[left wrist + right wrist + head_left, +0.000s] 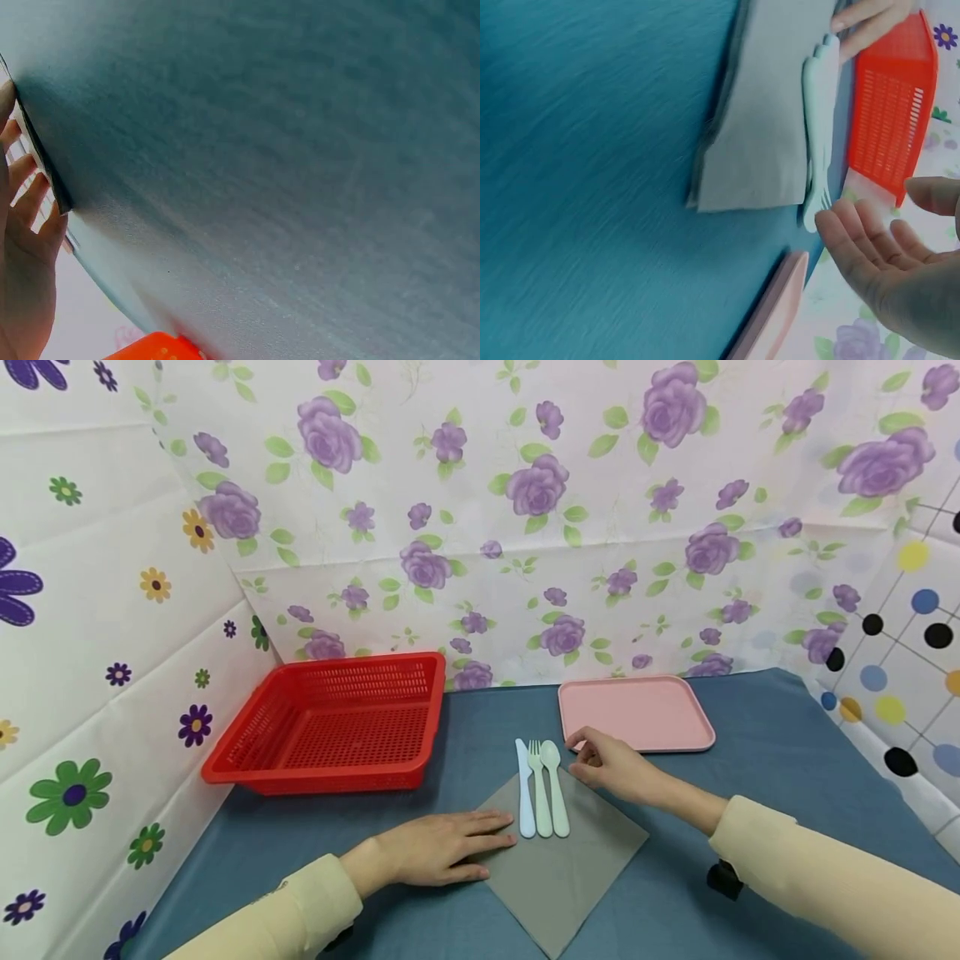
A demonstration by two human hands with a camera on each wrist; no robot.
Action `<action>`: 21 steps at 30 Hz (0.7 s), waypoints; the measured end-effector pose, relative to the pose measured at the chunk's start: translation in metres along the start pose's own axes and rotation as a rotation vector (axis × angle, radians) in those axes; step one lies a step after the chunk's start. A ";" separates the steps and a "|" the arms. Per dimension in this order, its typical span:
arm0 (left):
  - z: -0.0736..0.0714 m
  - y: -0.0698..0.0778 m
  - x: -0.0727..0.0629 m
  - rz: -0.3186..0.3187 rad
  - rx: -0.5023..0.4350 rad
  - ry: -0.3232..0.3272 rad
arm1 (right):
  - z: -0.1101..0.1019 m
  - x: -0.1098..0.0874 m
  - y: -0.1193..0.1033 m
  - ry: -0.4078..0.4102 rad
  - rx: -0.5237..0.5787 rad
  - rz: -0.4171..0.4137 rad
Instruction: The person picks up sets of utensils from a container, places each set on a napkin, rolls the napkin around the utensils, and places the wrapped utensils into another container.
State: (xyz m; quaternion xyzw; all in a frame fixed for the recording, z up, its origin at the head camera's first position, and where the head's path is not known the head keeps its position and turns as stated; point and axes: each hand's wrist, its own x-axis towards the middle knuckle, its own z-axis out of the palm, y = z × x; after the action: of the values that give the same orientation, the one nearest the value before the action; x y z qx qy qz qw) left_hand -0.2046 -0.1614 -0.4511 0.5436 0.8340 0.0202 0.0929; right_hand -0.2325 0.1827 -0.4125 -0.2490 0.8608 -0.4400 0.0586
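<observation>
My left hand (pixel 435 847) lies flat, pinning the soft grey napkin (pixel 562 868); my right hand (pixel 611 766) hovers relaxed near its top corner, holding nothing, so I'd pinch that limp corner beside the light, stiff plastic cutlery (pixel 542 787) lying mid-napkin.

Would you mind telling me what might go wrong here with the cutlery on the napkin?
The knife, fork and spoon lie loose on the grey napkin; tugging it may scatter them. The left hand presses only one corner, so it may slip. The right hand could knock the spoon.
</observation>
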 end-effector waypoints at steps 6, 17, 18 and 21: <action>0.002 -0.001 0.000 -0.013 0.006 0.010 | -0.001 -0.019 0.003 -0.017 -0.150 -0.099; 0.001 0.001 0.002 0.035 0.055 0.059 | 0.009 -0.050 -0.004 -0.147 -0.369 -0.228; 0.002 0.001 0.002 0.042 0.065 0.065 | 0.010 -0.053 -0.004 -0.161 -0.384 -0.244; 0.003 0.002 0.001 0.050 0.081 0.071 | 0.012 -0.061 -0.002 -0.182 -0.420 -0.290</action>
State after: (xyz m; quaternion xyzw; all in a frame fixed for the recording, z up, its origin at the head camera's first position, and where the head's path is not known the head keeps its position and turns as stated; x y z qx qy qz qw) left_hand -0.2022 -0.1600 -0.4540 0.5664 0.8231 0.0079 0.0409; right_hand -0.1749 0.2020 -0.4258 -0.4150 0.8797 -0.2312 0.0192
